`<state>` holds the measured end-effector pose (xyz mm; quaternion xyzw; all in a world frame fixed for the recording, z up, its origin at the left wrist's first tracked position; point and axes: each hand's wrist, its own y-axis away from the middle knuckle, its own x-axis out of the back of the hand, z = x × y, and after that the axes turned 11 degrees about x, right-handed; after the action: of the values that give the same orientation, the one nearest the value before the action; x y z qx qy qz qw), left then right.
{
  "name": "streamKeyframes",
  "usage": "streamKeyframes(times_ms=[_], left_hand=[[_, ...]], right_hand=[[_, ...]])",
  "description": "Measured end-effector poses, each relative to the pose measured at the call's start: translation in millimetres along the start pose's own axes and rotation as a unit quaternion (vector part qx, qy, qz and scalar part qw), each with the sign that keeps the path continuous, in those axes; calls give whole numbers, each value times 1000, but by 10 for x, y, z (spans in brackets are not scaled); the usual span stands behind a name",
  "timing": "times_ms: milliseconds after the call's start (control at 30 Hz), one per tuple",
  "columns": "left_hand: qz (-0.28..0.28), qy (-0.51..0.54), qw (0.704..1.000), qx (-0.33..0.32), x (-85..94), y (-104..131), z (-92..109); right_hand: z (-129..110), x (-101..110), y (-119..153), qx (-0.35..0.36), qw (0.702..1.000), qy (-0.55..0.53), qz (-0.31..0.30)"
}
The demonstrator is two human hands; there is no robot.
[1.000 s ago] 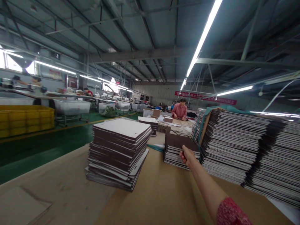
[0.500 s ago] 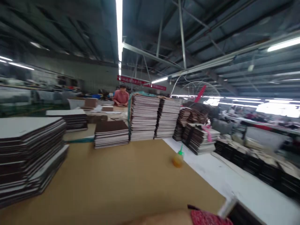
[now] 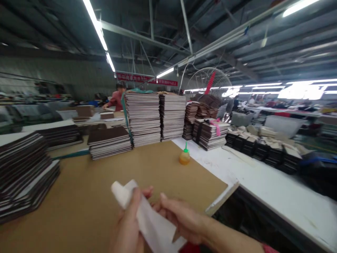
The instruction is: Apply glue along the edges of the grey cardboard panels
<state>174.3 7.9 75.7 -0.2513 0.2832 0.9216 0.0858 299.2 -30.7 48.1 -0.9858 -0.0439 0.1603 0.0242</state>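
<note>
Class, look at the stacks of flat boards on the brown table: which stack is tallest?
The striped stack with the green strap on its left edge, beside its near twin, stands tallest; the brown-topped stack left of it is far lower.

Hands and white strip run off the bottom edge; the far hall is a blur.

The left hand (image 3: 129,228) is cut at the wrist by the lower edge, and its palm hides the middle of the folded white paper strip (image 3: 147,219), so the grip on it can't be fully read. The right hand (image 3: 181,219) tucks its fingertips behind that strip. The dark stack of flat brown-and-white cardboard sheets (image 3: 23,175) is sliced off by the left edge. The lettering on the red banner with white characters (image 3: 146,78) is too small to read. Items on the long white tabletop (image 3: 276,196) at far right smear into blur.
</note>
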Motion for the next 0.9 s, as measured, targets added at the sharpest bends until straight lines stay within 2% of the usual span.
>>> streamKeyframes(times_ms=[100,267,367,533,733,900], left_hand=[[-10,-67,998,4,-234,-18,-132],[-39,-196,980,-14,-424,-72,-267],[-87,-181,980,9,-538,-107,-349],[-111,-187,975,49,-717,-129,-525],[-186,-141,968,92,-875,-154,-713],[-181,-145,963,133,-922,-322,-847]], right_hand=[[-60,201,146,4,999,-32,5],[-114,403,332,27,999,-36,-17],[-58,499,384,29,999,-33,-7],[70,710,441,34,998,13,53],[29,946,528,48,995,16,80],[3,1082,598,49,996,-11,79]])
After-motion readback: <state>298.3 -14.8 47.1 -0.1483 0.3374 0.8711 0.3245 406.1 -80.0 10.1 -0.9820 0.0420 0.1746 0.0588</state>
